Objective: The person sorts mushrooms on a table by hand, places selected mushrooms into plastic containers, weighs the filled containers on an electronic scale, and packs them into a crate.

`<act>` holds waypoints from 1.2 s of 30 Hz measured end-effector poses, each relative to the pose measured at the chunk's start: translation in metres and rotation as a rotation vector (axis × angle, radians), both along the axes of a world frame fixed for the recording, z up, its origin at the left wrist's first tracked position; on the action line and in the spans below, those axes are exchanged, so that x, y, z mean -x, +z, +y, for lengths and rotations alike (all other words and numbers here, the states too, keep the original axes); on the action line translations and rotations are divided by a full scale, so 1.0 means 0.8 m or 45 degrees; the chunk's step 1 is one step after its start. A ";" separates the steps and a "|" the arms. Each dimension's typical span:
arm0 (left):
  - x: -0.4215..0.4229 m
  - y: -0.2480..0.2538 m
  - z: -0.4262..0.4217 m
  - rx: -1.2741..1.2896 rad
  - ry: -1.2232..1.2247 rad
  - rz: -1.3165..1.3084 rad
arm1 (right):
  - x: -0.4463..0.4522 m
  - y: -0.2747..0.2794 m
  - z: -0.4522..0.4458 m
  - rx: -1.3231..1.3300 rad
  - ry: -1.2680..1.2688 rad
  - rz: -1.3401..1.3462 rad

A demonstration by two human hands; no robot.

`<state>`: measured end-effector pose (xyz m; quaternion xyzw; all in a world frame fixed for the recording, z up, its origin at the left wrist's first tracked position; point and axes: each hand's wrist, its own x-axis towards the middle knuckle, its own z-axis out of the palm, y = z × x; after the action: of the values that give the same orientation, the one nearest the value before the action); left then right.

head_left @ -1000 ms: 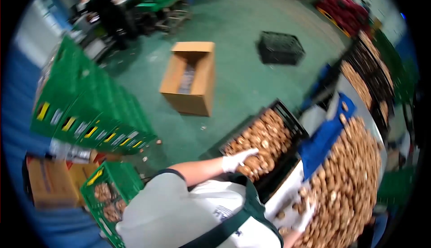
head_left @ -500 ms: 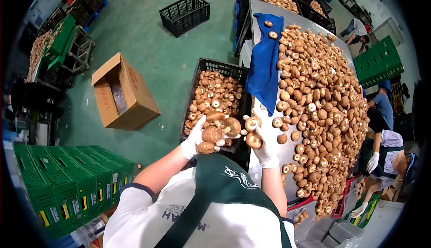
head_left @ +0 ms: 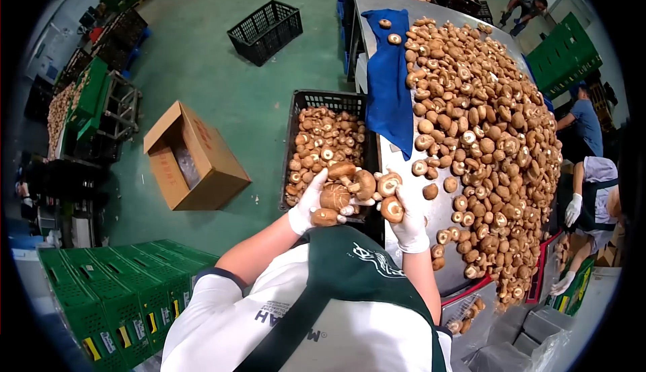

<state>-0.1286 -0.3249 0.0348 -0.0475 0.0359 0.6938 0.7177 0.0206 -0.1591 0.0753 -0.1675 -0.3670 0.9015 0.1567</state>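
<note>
My left hand [head_left: 311, 205], in a white glove, cups several brown shiitake mushrooms [head_left: 334, 197] against its palm and fingers. Close beside it, my gloved right hand [head_left: 410, 220] grips two shiitakes [head_left: 391, 208] with their pale undersides showing. Both hands are in front of my green apron [head_left: 356, 257], over the near end of a black crate [head_left: 294, 123] that holds many shiitakes [head_left: 328, 136]. To the right, a large heap of shiitakes [head_left: 484, 130] covers much of a metal table [head_left: 390, 9].
A blue cloth [head_left: 390, 83] hangs along the table's left edge. An open cardboard box [head_left: 215, 163] and another black crate [head_left: 266, 32] stand on the green floor. Green crates [head_left: 121, 284] are stacked at lower left. Co-workers [head_left: 595, 190] are at the right.
The view has shifted slightly, so the scene sits differently in the frame. Both hands keep hold of their mushrooms, with almost no change between them.
</note>
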 end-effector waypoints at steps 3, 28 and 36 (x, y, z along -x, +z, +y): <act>-0.004 -0.003 0.008 -0.006 -0.050 -0.007 | -0.010 -0.001 -0.004 -0.018 -0.084 -0.003; -0.511 0.034 0.250 -1.892 0.131 2.536 | -0.514 -0.030 -0.079 -1.454 -1.622 -2.032; -0.495 0.040 0.229 -1.394 -0.015 2.500 | -0.494 -0.012 -0.049 -1.644 -1.300 -2.164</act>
<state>0.2672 -0.1420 0.0669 0.8413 0.2763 0.3497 0.3060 0.4155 -0.1979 0.0653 -0.7303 -0.6314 -0.0185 0.2599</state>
